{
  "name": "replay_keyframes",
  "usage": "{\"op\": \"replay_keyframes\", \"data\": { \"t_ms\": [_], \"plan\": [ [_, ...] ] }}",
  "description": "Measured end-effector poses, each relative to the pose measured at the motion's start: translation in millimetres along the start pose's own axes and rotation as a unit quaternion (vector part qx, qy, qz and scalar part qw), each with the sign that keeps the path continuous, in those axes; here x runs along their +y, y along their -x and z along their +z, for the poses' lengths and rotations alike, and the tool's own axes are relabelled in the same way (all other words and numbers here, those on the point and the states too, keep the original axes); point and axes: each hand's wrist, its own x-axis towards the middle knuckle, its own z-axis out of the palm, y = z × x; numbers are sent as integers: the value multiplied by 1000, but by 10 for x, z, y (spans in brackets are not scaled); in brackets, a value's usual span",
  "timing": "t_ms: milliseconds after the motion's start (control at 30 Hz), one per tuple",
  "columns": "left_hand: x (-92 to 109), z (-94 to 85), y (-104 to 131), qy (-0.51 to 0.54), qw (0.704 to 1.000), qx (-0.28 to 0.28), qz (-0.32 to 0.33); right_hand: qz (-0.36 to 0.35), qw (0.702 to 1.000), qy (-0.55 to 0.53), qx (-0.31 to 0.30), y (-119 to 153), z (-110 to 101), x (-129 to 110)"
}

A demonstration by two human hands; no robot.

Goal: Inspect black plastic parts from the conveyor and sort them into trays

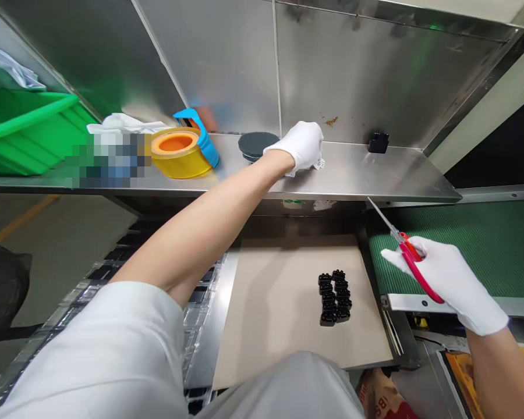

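My left hand (303, 145), in a white glove, reaches over the metal shelf with its fingers curled down. Small white printed pieces (319, 164) stick out beside and below it. The fingertips are hidden, so what they grip cannot be made out. A round dark grey disc-like stack (257, 144) lies just left of that hand. In a white glove too, my right hand (448, 276) is closed around red-handled scissors (413, 265), over the green belt's edge. The blades point up and left, toward the shelf. Small black plastic parts (334, 297) sit in two columns on the beige board (271, 326).
On the shelf (353, 180) are a yellow tape roll (181, 166) with a blue dispenser (206, 139), a white cloth (126, 123), a green bin (26, 139) and one black part (378, 142). A green conveyor belt (484, 244) runs at right. Clear trays (192, 320) stand left of the board.
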Motion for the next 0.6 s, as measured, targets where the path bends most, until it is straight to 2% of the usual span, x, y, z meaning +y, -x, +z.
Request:
{"op": "replay_keyframes", "data": {
  "t_ms": [67, 167, 267, 367, 467, 533, 567, 600],
  "plan": [
    [-23, -49, -16, 43, 999, 1, 1, 3, 999, 49, 9, -214, -143, -110],
    [-93, -137, 44, 131, 991, 23, -8, -23, 981, 191, 32, -631, -363, -340],
    [-167, -183, 117, 170, 985, 29, -29, -52, 965, 257, 13, -1102, -529, -574],
    [-210, -163, 92, 139, 990, -5, -21, -86, 973, 214, -10, -1458, -587, -768],
    [-212, -115, -6, 81, 996, -48, -8, -117, 974, 191, 7, -1617, -522, -945],
    [-191, -80, -41, 94, 994, -49, -4, -104, 992, 78, -2, -1648, -429, -1071],
    [-174, -59, -38, 123, 992, -35, -1, -87, 996, -23, -14, -1653, -375, -1141],
    [-154, -33, -20, 169, 986, -12, 1, -65, 988, -136, -27, -1658, -320, -1216]
  ]
}}
